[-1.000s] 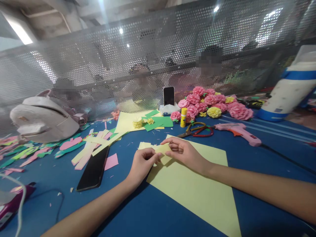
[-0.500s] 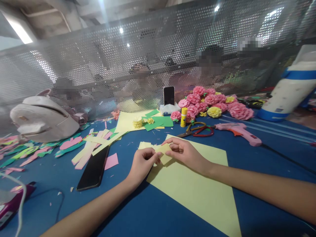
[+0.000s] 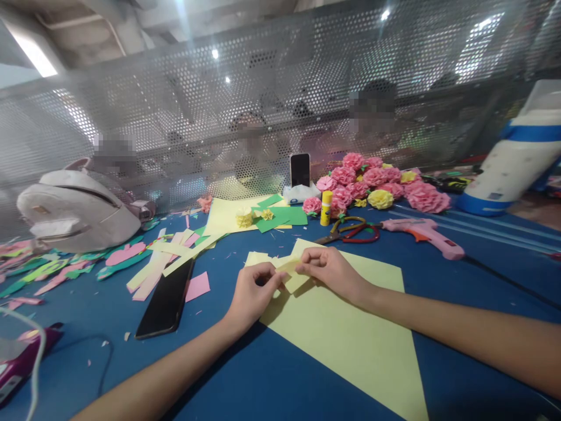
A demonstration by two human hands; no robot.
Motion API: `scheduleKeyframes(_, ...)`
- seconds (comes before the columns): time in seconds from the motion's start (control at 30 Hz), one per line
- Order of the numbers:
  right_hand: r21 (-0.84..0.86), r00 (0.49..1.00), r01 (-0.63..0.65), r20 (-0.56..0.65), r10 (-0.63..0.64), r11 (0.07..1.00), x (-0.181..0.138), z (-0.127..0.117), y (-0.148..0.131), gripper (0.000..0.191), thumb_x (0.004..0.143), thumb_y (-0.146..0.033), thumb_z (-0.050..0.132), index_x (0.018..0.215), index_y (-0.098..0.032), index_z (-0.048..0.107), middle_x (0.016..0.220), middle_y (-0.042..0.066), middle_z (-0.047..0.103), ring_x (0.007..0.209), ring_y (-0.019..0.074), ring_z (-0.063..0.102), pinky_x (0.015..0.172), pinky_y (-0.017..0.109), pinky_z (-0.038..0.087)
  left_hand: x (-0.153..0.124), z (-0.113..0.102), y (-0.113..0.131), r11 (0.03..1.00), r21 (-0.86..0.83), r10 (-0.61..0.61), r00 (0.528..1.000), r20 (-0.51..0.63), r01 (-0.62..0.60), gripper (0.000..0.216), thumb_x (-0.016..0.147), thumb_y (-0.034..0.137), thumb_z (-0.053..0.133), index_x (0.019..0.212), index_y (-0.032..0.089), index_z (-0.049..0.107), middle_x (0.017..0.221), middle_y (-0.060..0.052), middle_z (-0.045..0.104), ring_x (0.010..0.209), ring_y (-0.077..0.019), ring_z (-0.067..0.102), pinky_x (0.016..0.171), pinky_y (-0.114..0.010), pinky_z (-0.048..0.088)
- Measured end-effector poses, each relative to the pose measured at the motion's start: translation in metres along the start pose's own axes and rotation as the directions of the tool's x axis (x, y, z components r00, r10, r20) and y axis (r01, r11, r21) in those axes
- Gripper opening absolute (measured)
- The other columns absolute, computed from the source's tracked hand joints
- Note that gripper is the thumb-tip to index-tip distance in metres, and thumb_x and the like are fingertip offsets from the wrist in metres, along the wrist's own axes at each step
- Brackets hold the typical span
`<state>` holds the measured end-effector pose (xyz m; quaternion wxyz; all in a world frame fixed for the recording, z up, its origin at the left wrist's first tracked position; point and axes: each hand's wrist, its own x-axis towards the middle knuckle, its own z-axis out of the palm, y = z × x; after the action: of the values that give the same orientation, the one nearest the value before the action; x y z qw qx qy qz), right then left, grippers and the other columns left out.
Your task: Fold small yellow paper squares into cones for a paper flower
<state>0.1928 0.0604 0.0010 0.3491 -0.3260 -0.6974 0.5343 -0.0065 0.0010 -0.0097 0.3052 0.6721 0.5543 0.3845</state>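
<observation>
Yellow paper piece (image 3: 290, 270) is being pinched between left hand (image 3: 254, 292) and right hand (image 3: 333, 272), both gripping it closed, just above the big yellow sheet (image 3: 350, 333) lying on the blue table (image 3: 263, 380); black phone (image 3: 169, 298) is lying left.

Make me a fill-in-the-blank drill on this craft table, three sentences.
1. The left hand and the right hand pinch a small ____ paper piece between them.
2. The black phone lies flat on the table, to the ____ of the left hand.
3. The glue gun beside the scissors is ____.
Missing words: yellow; left; pink.
</observation>
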Motion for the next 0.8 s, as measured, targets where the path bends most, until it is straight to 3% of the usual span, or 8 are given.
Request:
scheduleKeyframes(0.1,-0.021,1.0,0.025,-0.003,-0.025,0.999,-0.001,-0.001,-0.003,0.045,0.081,-0.058,0.071,0.072,-0.016,0.058,0.056,-0.005,0.044,0.051,0.009,0.037,0.048,0.024,0.023,0.001,0.001,-0.001,1.0,0.007,0.008,1.0,0.007,-0.008,0.025,0.099,0.037,0.06,0.109,0.014,0.064,0.102,-0.005,0.067,0.083,-0.0161,0.067,0.074,-0.033,0.058)
scheduleKeyframes(0.4,-0.051,0.994,0.101,0.036,-0.1,0.994,-0.007,0.001,-0.01,0.043,0.091,-0.054,0.062,0.072,-0.018,0.048,0.069,-0.004,0.043,0.061,0.0107,0.041,0.055,0.024,0.03,0.0,0.003,-0.004,1.0,0.013,0.026,0.998,0.055,-0.026,0.026,0.098,0.038,0.06,0.106,0.014,0.064,0.097,-0.003,0.067,0.078,-0.0145,0.066,0.07,-0.031,0.058)
scheduleKeyframes(0.8,-0.105,0.995,0.057,0.088,-0.048,0.993,-0.006,0.002,-0.003,0.051,0.094,-0.06,0.054,0.065,-0.02,0.045,0.051,-0.007,0.04,0.04,0.0078,0.036,0.04,0.023,0.026,0.003,0.002,-0.006,0.998,-0.062,-0.012,0.997,0.082,0.017,0.027,0.099,0.038,0.059,0.11,0.014,0.063,0.103,-0.005,0.067,0.084,-0.0164,0.067,0.075,-0.033,0.058)
